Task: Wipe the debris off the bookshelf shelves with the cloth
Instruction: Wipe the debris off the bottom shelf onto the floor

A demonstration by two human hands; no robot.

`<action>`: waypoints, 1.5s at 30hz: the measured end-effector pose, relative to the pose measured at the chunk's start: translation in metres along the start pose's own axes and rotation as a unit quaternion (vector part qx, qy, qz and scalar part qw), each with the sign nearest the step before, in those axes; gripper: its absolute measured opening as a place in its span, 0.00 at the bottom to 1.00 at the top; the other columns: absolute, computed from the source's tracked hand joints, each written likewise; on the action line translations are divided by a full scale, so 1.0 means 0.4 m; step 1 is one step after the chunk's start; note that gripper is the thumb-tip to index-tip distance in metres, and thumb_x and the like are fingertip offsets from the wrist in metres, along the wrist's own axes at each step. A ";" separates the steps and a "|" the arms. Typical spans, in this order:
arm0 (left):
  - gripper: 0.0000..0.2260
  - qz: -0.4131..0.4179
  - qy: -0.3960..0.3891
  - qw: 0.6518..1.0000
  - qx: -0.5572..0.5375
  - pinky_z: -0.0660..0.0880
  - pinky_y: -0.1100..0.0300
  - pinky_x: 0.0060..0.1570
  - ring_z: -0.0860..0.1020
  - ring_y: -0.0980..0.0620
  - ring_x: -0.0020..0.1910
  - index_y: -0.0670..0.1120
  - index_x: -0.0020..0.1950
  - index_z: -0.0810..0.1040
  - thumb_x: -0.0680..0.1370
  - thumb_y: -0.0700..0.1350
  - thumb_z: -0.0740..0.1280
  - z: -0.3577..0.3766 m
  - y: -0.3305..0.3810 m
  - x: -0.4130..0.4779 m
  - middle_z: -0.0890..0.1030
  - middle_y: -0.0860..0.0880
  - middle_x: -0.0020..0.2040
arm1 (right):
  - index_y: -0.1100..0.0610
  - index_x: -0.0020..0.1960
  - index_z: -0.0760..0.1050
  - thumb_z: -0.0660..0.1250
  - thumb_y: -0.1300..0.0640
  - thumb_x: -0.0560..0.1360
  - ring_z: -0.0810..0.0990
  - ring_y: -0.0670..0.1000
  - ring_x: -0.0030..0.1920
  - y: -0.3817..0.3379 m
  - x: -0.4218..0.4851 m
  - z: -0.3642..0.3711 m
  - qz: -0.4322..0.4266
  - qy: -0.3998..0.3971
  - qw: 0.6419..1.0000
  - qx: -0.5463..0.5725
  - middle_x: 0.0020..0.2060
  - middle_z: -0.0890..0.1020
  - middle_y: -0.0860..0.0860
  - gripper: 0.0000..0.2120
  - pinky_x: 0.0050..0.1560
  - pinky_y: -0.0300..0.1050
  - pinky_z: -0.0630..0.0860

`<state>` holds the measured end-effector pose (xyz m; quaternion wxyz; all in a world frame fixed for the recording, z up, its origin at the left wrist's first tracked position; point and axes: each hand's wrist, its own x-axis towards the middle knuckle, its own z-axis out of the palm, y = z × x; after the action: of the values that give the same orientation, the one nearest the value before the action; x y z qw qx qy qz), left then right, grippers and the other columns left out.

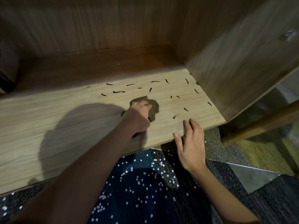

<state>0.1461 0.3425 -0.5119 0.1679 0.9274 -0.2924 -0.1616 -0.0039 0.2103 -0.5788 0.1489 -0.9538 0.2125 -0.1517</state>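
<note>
Left hand (137,117) bunches soft brown cloth (152,109) on shelf (64,126); likely limp, light, best gripped wadded. Right hand (191,143) flat, fingers straight, at shelf edge. Debris (118,91) looks loose.

Cloth (154,109) partly hidden under left hand (137,118); shelf (32,120) cut off left; side-panel fitting (290,35) blurred.

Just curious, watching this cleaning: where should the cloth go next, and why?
Probably push the cloth, gripped by the left hand, forward and rightward: the dark debris bits lie scattered just beyond and to the right of it on the shelf. The right hand rests open on the front edge.
</note>
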 end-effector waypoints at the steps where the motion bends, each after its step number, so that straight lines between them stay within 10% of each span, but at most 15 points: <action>1: 0.29 0.015 -0.008 1.000 -0.005 0.57 0.52 0.72 0.55 0.48 0.73 0.48 0.75 0.59 0.75 0.37 0.62 0.004 -0.004 -0.031 0.58 0.51 0.75 | 0.60 0.73 0.58 0.44 0.39 0.77 0.52 0.55 0.74 0.005 0.001 0.001 -0.004 0.001 1.000 0.003 0.73 0.60 0.59 0.33 0.73 0.49 0.44; 23: 0.32 -0.044 -0.038 0.996 0.074 0.59 0.47 0.71 0.48 0.45 0.75 0.50 0.77 0.53 0.76 0.33 0.57 -0.040 -0.028 0.013 0.52 0.54 0.77 | 0.58 0.72 0.59 0.45 0.39 0.77 0.50 0.54 0.74 0.003 0.003 0.015 0.005 0.015 0.999 0.043 0.72 0.60 0.57 0.32 0.72 0.48 0.45; 36: 0.31 0.059 -0.090 0.990 0.096 0.61 0.46 0.70 0.50 0.48 0.75 0.55 0.76 0.54 0.76 0.36 0.60 -0.013 0.011 -0.093 0.49 0.56 0.77 | 0.56 0.70 0.63 0.48 0.37 0.75 0.60 0.53 0.68 0.022 0.024 -0.037 -0.005 -0.010 0.999 0.030 0.68 0.65 0.54 0.31 0.68 0.52 0.62; 45: 0.30 0.114 -0.141 0.980 0.079 0.56 0.45 0.71 0.49 0.45 0.75 0.56 0.76 0.56 0.77 0.37 0.61 0.005 0.101 -0.057 0.52 0.55 0.77 | 0.59 0.75 0.53 0.51 0.36 0.76 0.54 0.53 0.73 0.087 0.069 -0.071 0.013 -0.062 0.998 -0.027 0.74 0.57 0.54 0.36 0.72 0.47 0.52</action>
<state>0.1078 0.3246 -0.4928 0.0687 0.8663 -0.4284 -0.2474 -0.0027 0.1616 -0.5589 0.1384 -0.9621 0.2193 -0.0845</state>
